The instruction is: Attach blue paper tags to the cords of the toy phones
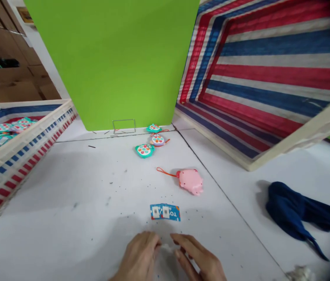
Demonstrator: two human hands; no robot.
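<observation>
My left hand (141, 253) is near the bottom edge, its fingers curled closed; what they hold, if anything, is hidden. A small whitish, blurred patch (166, 247) shows beside its fingertips, too unclear to name. Facing it, my right hand (198, 257) has its forefinger and thumb apart, with no object visible between them. Just beyond both hands lie overlapping blue printed cards (173, 213) with small white squares on them. Farther right, a pink animal-shaped toy (190, 180) lies face down, its orange cord loop stretched left.
Turquoise toys (144, 150) and a lilac one (157, 140) lie toward the green board (115, 70). A wire frame (124, 126) leans there. A crate of toys (36, 152) stands left; a striped-lined crate (270, 74) is tipped at right, near dark blue cloth (293, 210).
</observation>
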